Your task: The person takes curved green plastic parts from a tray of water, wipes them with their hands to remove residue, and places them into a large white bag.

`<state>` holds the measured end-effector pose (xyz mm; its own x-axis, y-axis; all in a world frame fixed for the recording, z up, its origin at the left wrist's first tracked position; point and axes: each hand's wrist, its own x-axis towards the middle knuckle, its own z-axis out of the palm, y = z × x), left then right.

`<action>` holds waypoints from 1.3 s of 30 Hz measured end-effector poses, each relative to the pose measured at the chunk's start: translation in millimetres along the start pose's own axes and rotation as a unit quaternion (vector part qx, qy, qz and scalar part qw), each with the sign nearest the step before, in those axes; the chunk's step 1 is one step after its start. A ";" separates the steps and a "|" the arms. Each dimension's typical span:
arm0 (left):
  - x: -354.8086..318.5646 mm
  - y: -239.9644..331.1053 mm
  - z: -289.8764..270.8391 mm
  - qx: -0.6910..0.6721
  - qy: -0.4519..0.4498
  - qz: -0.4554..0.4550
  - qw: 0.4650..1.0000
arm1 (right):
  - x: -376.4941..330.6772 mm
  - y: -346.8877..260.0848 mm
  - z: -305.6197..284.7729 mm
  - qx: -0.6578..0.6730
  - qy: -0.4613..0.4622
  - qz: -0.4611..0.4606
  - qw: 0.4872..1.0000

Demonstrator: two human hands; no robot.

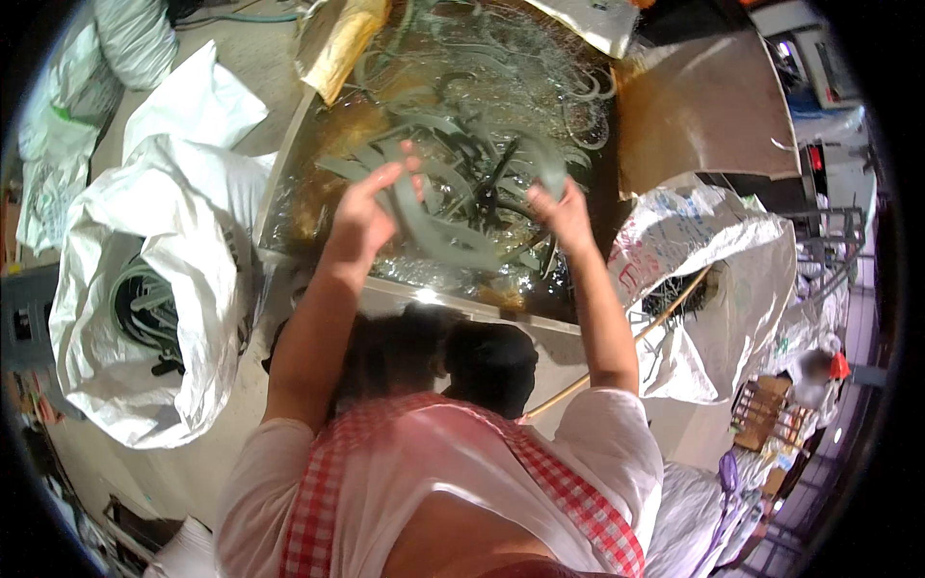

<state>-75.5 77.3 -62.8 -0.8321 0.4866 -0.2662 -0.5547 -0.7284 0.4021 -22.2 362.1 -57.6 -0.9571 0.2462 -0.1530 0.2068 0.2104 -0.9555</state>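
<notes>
My left hand (366,210) is closed on a pale grey-green curved strip (438,239), which loops down and to the right, blurred by motion. My right hand (565,212) grips another pale, translucent bent strip (547,159), also blurred; whether the two are one piece I cannot tell. Both hands are above a wide metal-edged tank (279,207) of brownish water. In the water beneath them lies a tangle of similar strips, some pale and some dark (496,173). Thinner clear strips (482,48) float toward the far side.
To the left stands an open white woven sack (87,299) with coiled strips and dark pieces inside. Another white sack (737,318) sits at the right, with a thin wooden stick (641,332) leaning by it. A brown-stained board (699,116) flanks the tank's right side.
</notes>
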 end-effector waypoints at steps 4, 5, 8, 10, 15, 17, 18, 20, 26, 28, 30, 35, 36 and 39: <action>-17.0 -1.3 1.5 0.167 -0.212 -0.001 0.963 | 70.3 41.2 -109.8 0.153 0.265 0.102 0.947; -19.8 -2.2 0.4 0.222 -0.267 -0.007 0.938 | 80.7 47.5 -126.0 0.223 0.330 0.126 0.909; -20.3 -21.4 18.5 0.448 -0.158 0.023 0.880 | 92.4 31.7 -132.3 0.251 0.422 0.052 0.870; -6.7 -23.7 16.0 0.413 -0.060 0.030 0.908 | 81.5 -21.4 -103.4 0.095 0.385 -0.092 0.914; -18.6 8.7 25.1 0.205 -0.086 0.099 0.970 | 61.2 -78.7 -64.5 -0.610 -0.157 -0.232 0.742; -17.7 2.9 35.9 0.310 -0.075 0.095 0.943 | 52.2 -86.3 -30.8 -0.735 -0.247 -0.262 0.575; -11.7 -8.8 26.9 0.316 -0.077 0.096 0.941 | 44.4 -93.7 -11.3 -0.757 -0.253 -0.287 0.530; 4.2 -26.8 9.7 0.347 -0.033 0.118 0.930 | 33.8 -101.8 10.9 -0.755 -0.239 -0.376 0.482; 1.1 -32.3 18.2 0.217 -0.016 0.047 0.975 | 15.6 -129.1 74.2 -0.534 -0.299 -0.545 0.573; -0.6 -24.3 14.9 0.144 -0.039 0.032 0.988 | 18.2 -111.7 83.4 -0.490 -0.222 -0.546 0.642; 4.2 -15.1 2.1 0.099 -0.058 0.009 0.993 | 16.9 -89.5 88.9 -0.408 -0.137 -0.469 0.771; -8.6 -16.7 5.5 0.162 -0.129 -0.005 0.978 | 25.6 -67.8 101.2 -0.116 -0.212 -0.252 0.937; -10.0 -17.8 4.6 0.178 -0.125 -0.013 0.976 | 34.7 -56.2 97.9 -0.191 -0.191 -0.308 0.912; -8.6 -23.3 2.9 0.243 -0.142 -0.001 0.960 | 41.8 -59.7 100.7 -0.296 -0.173 -0.445 0.828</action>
<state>-55.3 91.5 -67.3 -0.7581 0.6506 -0.0453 -0.4330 -0.4503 0.7809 -95.0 264.6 -32.4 -0.7643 -0.5181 0.3840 -0.6449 0.6148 -0.4541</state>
